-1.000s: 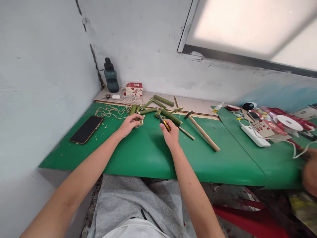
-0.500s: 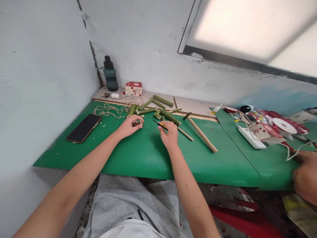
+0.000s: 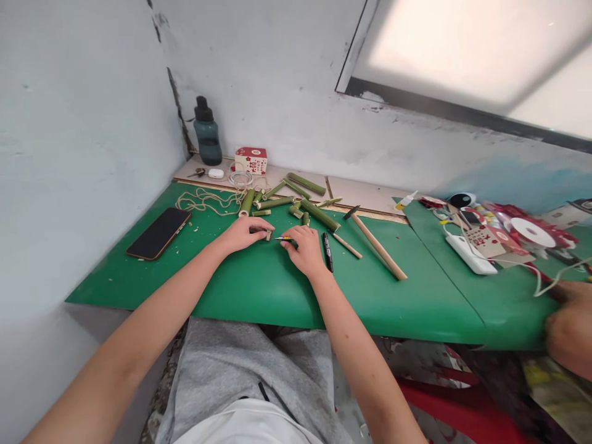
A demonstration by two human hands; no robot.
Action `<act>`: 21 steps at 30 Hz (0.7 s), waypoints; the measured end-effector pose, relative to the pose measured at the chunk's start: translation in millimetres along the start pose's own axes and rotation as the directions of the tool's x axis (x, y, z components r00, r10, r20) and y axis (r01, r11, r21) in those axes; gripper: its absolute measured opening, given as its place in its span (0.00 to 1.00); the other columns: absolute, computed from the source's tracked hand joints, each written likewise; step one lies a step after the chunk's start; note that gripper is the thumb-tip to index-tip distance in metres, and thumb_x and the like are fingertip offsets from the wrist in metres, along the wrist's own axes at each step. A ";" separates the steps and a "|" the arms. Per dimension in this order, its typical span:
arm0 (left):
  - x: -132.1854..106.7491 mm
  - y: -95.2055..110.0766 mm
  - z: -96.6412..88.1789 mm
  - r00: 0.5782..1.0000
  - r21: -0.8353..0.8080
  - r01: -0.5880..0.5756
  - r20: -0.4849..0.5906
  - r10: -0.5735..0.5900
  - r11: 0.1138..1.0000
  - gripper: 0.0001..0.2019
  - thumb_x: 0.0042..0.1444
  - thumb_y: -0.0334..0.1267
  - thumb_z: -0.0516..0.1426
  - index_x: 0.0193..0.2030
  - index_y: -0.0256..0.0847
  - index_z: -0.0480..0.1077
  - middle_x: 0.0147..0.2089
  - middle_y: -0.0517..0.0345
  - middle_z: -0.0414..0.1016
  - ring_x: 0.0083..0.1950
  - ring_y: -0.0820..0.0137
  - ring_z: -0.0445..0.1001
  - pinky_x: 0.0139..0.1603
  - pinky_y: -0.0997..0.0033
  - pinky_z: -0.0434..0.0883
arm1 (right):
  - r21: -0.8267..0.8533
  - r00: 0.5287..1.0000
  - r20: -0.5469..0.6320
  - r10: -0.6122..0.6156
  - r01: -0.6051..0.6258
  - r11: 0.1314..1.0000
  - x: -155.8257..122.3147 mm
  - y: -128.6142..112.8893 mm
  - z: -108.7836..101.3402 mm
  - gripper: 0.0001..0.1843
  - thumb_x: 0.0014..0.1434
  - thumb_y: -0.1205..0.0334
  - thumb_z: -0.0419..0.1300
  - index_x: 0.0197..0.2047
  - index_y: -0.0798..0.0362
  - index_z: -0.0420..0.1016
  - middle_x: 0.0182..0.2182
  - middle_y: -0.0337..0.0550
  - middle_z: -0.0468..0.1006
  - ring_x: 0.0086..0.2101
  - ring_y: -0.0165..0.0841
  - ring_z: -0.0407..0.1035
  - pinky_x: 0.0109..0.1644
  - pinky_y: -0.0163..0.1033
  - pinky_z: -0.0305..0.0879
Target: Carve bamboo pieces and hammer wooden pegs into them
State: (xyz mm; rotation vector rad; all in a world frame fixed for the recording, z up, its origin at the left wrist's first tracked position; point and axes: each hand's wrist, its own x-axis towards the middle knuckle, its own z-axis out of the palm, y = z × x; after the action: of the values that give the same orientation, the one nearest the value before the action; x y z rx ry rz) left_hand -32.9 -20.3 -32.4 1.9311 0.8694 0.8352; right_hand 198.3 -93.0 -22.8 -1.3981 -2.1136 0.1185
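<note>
Fingers and thumb of my left hand (image 3: 243, 235) are closed on a small pale piece of bamboo (image 3: 268, 235) near the table's middle. My right hand (image 3: 303, 248) grips a slim craft knife (image 3: 284, 238) with a yellow mark, its thin tip pointing left at the bamboo piece. Whether the tip touches it I cannot tell. Just right of my right hand lies a black marker (image 3: 327, 251). Behind both hands are several green bamboo pieces (image 3: 319, 215), some cut short. A hammer (image 3: 377, 245) with a wooden handle and a thin stick (image 3: 348, 245) rest farther right.
On the green table (image 3: 259, 296) a phone (image 3: 158, 233) lies at left, with twine (image 3: 203, 200) behind it. A bottle (image 3: 208, 135) and a red-white box (image 3: 251, 161) stand at the back. To the right are a power strip (image 3: 470, 251) and another person's hand (image 3: 571, 327).
My right hand has moved left, bringing the knife tip close to the piece in my left hand. The black marker has come into view beside it. My left hand stays nearly in place.
</note>
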 end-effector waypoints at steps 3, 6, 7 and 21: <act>-0.3 2.0 0.2 0.999 -0.016 0.029 0.029 -0.028 0.999 0.13 0.59 0.44 0.63 0.47 0.43 0.84 0.49 0.51 0.86 0.48 0.59 0.83 0.53 0.59 0.80 | -0.018 1.000 0.023 -0.014 0.015 1.000 0.7 0.9 0.4 0.05 0.67 0.62 0.63 0.44 0.47 0.80 0.45 0.44 0.83 0.48 0.43 0.71 0.51 0.48 0.57; -0.5 2.9 -1.0 0.998 -0.043 0.056 0.042 -0.054 0.997 0.15 0.58 0.46 0.65 0.47 0.42 0.84 0.45 0.51 0.87 0.45 0.59 0.84 0.51 0.59 0.80 | -0.028 0.999 0.040 -0.027 0.028 0.999 0.9 2.9 1.2 0.04 0.67 0.63 0.64 0.44 0.46 0.80 0.44 0.43 0.83 0.48 0.42 0.71 0.50 0.47 0.57; -0.4 2.5 -1.6 0.997 -0.054 0.069 0.042 -0.067 0.996 0.15 0.57 0.47 0.65 0.47 0.42 0.84 0.44 0.51 0.87 0.44 0.59 0.84 0.50 0.58 0.80 | -0.029 0.999 0.044 -0.031 0.032 0.999 0.9 3.5 1.7 0.04 0.66 0.63 0.64 0.44 0.46 0.80 0.44 0.42 0.83 0.48 0.42 0.71 0.50 0.47 0.57; 2.9 -12.5 -8.0 0.991 -0.222 0.117 0.092 -0.099 0.968 0.17 0.46 0.52 0.72 0.38 0.44 0.85 0.44 0.51 0.87 0.47 0.55 0.83 0.59 0.42 0.77 | -0.021 0.998 0.063 -0.030 0.032 0.999 4.0 8.3 8.7 0.06 0.66 0.61 0.65 0.45 0.46 0.84 0.40 0.45 0.83 0.46 0.43 0.73 0.50 0.48 0.60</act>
State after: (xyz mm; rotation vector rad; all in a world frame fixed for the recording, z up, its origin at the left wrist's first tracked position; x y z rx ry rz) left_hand -41.0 -9.5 -39.3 1.6906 0.7872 0.7527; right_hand 199.4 -83.8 -31.4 -1.3903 -2.1935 0.1287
